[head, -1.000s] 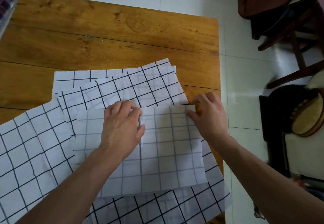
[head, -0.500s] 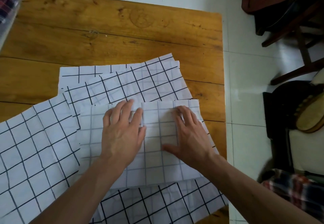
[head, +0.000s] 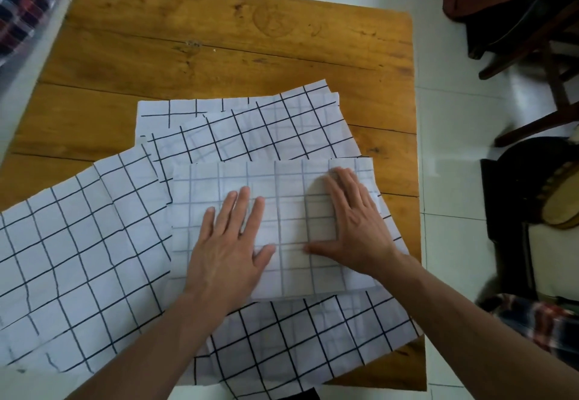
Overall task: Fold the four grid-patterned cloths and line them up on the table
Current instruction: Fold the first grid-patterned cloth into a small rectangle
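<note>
Folded cloth [head: 275,227] lies flat atop the unfolded cloths [head: 78,243], near-right part of table [head: 219,39], long axis running L-R. Both hands press it w/ straight fingers, gripping nothing: left hand [head: 228,243] on its middle, right hand [head: 357,227] nearer its right edge, likely best placed for the next fold.

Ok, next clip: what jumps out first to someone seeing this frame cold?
Both hands lie flat on a folded cloth at the centre, left hand beside right hand. It sits on a fan of unfolded grid-patterned cloths spread over the near half of the wooden table. A dark chair stands to the right.
</note>
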The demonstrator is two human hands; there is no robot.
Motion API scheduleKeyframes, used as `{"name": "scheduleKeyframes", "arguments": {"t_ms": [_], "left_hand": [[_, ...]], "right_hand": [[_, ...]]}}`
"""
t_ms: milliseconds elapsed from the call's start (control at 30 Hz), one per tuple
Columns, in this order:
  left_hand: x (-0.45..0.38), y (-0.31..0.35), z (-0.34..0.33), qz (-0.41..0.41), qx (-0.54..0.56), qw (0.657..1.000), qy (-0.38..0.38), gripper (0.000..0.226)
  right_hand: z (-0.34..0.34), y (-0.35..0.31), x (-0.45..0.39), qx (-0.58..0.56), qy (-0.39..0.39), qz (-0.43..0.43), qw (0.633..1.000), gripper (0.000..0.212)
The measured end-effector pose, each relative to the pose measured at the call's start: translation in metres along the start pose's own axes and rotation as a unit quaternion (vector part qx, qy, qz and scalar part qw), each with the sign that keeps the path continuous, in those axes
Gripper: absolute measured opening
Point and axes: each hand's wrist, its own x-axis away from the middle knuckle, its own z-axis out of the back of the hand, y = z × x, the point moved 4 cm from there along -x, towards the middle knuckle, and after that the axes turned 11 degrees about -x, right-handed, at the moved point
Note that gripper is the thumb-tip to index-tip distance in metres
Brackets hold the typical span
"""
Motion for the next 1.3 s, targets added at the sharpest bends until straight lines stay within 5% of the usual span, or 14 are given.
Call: {"name": "scheduleKeyframes", "arguments": {"t_ms": [233, 633, 800, 967, 1300], "left_hand": [[0.006, -0.005, -0.006, 0.010, 0.000, 1.000, 0.002, 0.074], [0.031, -0.036, -0.014, 0.041, 0.005, 0.999, 0.026, 0.080], [0.039, 0.002, 0.000, -0.032, 0.000, 0.992, 0.126, 0.075], [0.040, 0.010, -0.009, -0.051, 0.017, 0.991, 0.121, 0.069], [0.042, 0.002, -0.016, -0.061, 0.042, 0.985, 0.158, 0.051]], "right_hand": [[-0.028, -0.047, 0.037, 0.011, -0.022, 0.055, 0.998, 0.084], [-0.051, -0.010, 0.068, 0.107, -0.002, -0.013, 0.994, 0.079], [-0.051, -0.043, 0.069, 0.080, -0.002, -0.009, 0.997, 0.074], [-0.075, -0.076, 0.071, 0.015, -0.021, 0.028, 0.999, 0.076], [-0.064, -0.007, 0.113, 0.020, 0.041, -0.060, 0.997, 0.057]]}}
